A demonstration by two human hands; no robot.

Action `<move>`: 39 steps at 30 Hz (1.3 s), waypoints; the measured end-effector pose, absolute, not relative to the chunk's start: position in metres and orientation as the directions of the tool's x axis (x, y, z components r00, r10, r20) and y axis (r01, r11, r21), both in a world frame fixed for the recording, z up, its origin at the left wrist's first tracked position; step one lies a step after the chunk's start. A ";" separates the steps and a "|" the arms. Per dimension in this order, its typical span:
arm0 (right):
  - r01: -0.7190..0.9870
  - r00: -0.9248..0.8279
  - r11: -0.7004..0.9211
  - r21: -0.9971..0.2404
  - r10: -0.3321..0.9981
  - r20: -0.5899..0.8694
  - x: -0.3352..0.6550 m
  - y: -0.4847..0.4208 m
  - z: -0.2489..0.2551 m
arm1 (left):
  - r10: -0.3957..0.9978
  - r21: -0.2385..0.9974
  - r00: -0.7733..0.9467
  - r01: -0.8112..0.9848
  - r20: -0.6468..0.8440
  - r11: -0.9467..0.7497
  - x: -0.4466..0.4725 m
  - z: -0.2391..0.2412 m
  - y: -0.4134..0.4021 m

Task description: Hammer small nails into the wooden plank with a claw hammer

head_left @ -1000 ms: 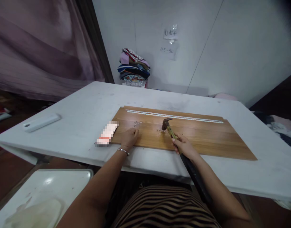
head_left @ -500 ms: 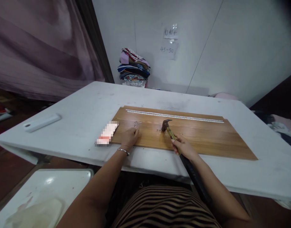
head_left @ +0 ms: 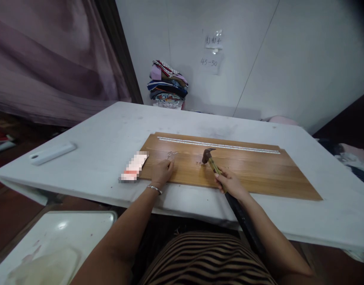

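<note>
My right hand is wrapped round a claw hammer with a rusty head and a dark, long grip. The hammer head is over the middle of a brown wooden board, close to a few small dark marks or holes in its surface. At the board's left part, my left hand is closed, thumb and fingers pinching a thin nail. Several loose nails lie just beyond these fingertips. Two pale measuring strips run along the board's far edge.
The board lies on a white table. Left of it are a blurred-out flat object and a white handled tool. Folded clothes are stacked by the wall; a white stool stands at lower left.
</note>
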State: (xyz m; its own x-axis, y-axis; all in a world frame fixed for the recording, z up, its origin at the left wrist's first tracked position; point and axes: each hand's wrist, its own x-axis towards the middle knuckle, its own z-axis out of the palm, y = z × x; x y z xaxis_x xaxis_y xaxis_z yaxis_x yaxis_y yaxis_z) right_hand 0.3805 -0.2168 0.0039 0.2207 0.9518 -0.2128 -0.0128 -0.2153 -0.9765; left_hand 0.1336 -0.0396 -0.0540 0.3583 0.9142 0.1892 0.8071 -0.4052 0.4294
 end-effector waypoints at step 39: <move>-0.030 0.232 -0.220 -0.975 0.947 -0.221 0.380 -0.215 0.004 | 0.915 0.415 0.361 0.816 0.180 -0.403 0.134 -0.055 -0.038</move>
State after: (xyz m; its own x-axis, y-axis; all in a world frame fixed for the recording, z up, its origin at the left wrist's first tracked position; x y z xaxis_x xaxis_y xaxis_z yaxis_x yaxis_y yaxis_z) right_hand 0.3796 -0.2155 0.0039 0.2316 0.9474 -0.2208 -0.0298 -0.2199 -0.9751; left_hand 0.1341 -0.0384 -0.0550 0.3607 0.9151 0.1801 0.8156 -0.4032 0.4149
